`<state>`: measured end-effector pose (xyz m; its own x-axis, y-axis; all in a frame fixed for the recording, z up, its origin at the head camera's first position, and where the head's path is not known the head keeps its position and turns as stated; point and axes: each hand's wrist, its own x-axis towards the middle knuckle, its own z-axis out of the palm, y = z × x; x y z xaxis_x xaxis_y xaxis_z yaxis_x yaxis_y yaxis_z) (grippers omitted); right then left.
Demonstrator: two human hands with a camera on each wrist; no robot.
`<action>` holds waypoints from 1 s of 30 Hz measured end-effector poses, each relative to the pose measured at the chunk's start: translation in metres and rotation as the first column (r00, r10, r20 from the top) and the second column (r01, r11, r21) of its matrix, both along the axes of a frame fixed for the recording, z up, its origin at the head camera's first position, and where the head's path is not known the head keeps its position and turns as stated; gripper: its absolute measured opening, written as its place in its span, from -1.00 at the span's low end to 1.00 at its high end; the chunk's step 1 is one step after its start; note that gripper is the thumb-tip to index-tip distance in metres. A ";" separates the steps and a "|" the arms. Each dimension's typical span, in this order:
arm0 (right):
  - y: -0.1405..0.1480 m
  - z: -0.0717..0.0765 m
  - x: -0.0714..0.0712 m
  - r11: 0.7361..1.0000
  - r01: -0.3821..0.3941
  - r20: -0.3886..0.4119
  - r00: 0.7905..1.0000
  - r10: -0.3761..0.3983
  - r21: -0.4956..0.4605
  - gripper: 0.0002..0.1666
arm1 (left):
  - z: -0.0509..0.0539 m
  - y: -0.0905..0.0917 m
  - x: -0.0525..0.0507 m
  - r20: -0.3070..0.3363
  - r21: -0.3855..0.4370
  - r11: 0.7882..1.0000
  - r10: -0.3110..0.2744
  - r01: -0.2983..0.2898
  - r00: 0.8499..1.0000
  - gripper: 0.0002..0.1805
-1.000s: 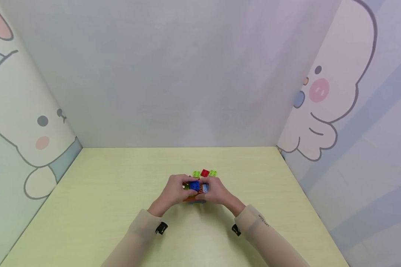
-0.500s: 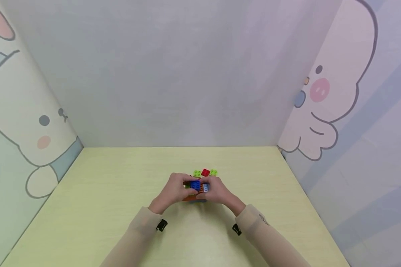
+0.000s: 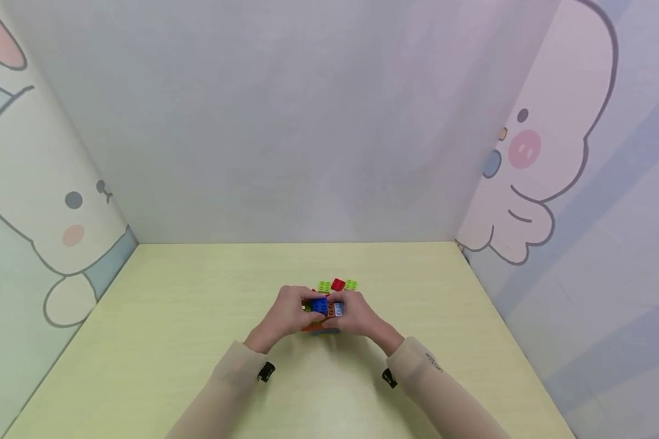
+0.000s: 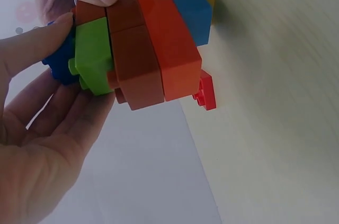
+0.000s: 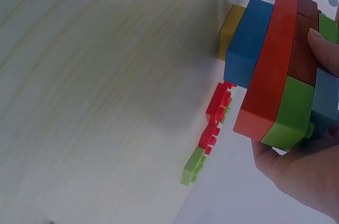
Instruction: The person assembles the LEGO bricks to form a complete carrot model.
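Pale yellow table [image 3: 198,341] | on it: multicoloured block build [image 4: 140,38] | beyond: light-green brick [image 3: 324,286], red brick [image 3: 338,285], second light-green brick [image 3: 351,285]

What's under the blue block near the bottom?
A yellow block shows under the blue block. The rest of its underside is hidden, so I can't tell what else is there.

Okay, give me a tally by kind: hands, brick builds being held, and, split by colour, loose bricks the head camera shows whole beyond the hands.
Hands: 2
Brick build: 1
Loose green bricks: 2
Loose red brick: 1
Total: 6
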<state>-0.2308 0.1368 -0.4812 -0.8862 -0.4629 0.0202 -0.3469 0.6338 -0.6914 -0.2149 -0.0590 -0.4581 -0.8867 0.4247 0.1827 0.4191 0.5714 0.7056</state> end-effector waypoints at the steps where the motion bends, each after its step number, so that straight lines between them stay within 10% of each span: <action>1: 0.000 0.000 0.000 1.000 -0.001 -0.003 1.000 0.001 0.001 -0.42 | 0.001 0.000 0.000 -0.005 -0.008 1.000 -0.003 0.003 1.000 -0.62; 30: 0.001 -0.001 -0.004 1.000 -0.002 0.027 1.000 0.002 -0.014 -0.45 | 0.007 0.005 -0.003 0.047 -0.101 0.995 0.010 -0.005 0.999 -0.61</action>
